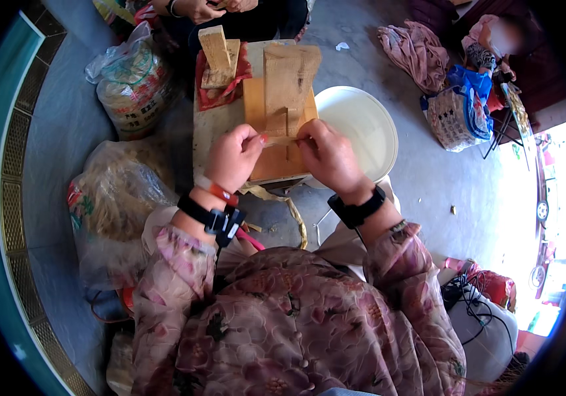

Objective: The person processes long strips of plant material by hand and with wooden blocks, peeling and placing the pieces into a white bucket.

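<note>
My left hand (pixel 233 158) and my right hand (pixel 330 156) each pinch one end of a thin pale strip (pixel 281 141), which spans the short gap between them. Just behind the strip, a thick upright wooden board (pixel 290 74) rises from a flat wooden base (pixel 273 168). A narrow piece stands against the board's lower front, and I cannot tell what it is. The base rests on a small, worn table (pixel 205 143). Below the table's near edge hangs a long, dry, tan strip (pixel 294 218). My fingertips partly hide the strip's ends.
A smaller wooden stand (pixel 216 62) sits on red cloth (pixel 241 64) at the table's far left. Another person's hands (pixel 213 7) are beyond it. A round whitish tub (pixel 362 133) stands right of the table. Plastic sacks (pixel 127 94) line the left; a blue-trimmed bag (pixel 456 119) is far right.
</note>
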`<state>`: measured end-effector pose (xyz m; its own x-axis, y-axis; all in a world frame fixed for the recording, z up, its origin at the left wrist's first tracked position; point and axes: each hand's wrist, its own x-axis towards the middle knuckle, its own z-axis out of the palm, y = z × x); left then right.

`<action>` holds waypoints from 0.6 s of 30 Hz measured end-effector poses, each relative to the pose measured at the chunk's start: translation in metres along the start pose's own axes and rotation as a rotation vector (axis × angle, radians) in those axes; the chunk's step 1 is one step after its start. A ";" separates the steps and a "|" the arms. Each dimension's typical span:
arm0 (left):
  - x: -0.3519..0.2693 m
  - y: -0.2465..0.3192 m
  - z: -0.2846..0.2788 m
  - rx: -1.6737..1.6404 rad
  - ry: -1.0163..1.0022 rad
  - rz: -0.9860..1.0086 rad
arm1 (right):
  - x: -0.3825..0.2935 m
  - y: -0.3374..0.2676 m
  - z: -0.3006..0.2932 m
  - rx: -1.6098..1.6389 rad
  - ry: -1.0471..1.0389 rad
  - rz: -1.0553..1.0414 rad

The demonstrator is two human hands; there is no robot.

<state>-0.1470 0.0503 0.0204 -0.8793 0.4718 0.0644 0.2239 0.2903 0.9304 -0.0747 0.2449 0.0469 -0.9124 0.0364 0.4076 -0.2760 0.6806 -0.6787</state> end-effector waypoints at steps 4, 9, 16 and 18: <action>-0.012 -0.011 -0.007 0.301 0.071 0.054 | -0.007 0.040 -0.007 -0.292 0.120 -0.065; -0.060 0.006 0.006 -0.274 -0.290 -0.103 | -0.048 -0.009 -0.014 -0.227 -0.015 -0.359; -0.105 0.004 0.009 -0.517 -0.416 -0.230 | -0.090 -0.060 0.000 -0.009 -0.154 -0.447; -0.112 -0.002 0.018 -0.705 -0.436 -0.323 | -0.099 -0.064 0.005 -0.069 -0.180 -0.492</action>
<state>-0.0414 0.0122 0.0043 -0.5843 0.7724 -0.2489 -0.4448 -0.0483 0.8943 0.0321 0.1940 0.0474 -0.7191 -0.4220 0.5521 -0.6699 0.6324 -0.3891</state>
